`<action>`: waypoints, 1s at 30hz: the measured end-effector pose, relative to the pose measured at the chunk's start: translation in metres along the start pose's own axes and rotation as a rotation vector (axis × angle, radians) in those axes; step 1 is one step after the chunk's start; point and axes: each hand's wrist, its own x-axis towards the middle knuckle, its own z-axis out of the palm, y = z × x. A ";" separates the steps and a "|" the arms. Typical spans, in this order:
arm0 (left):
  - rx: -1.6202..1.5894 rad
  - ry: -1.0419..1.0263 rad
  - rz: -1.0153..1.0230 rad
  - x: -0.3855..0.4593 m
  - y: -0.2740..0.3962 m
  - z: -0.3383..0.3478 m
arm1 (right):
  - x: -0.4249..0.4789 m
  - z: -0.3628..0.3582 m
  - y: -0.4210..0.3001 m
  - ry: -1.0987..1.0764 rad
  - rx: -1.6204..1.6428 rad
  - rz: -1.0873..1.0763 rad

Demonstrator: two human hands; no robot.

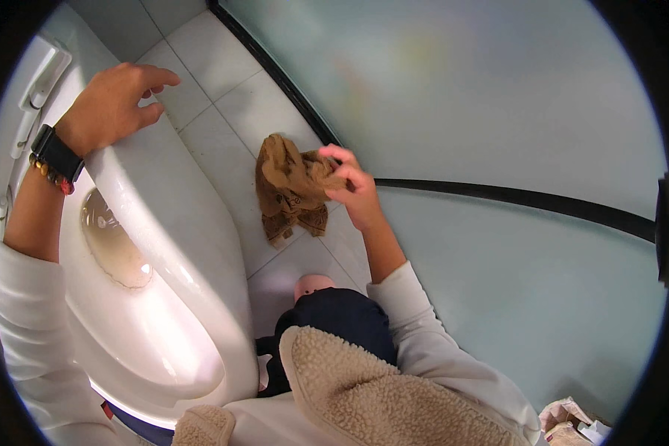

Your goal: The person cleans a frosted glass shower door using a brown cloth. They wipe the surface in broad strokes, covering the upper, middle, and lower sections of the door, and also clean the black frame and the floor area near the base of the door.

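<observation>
Pinched in the fingers of my right hand [354, 184] is a crumpled brown cloth [290, 178] with darker printing along its lower edge. It hangs in front of the tiled floor, between the toilet and the glass panel; whether it touches the floor I cannot tell. My left hand [117, 103] is over the rim of a white ceramic toilet [184, 245], holding nothing, with thumb and fingers apart. A black watch band and a beaded bracelet circle that wrist. Cloudy brownish water [117, 251] stands in the bowl.
A frosted glass panel [507, 122] with a black bottom rail [290, 78] and a black bar [507, 195] rises on the right. White hinges [39, 83] sit at the left. At the lower right stands a bin-like container [566, 418] with white paper. A pink slipper [313, 283] shows below.
</observation>
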 end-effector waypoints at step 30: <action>0.052 0.118 0.052 -0.001 -0.004 0.010 | 0.033 -0.037 0.082 -0.236 -1.579 0.562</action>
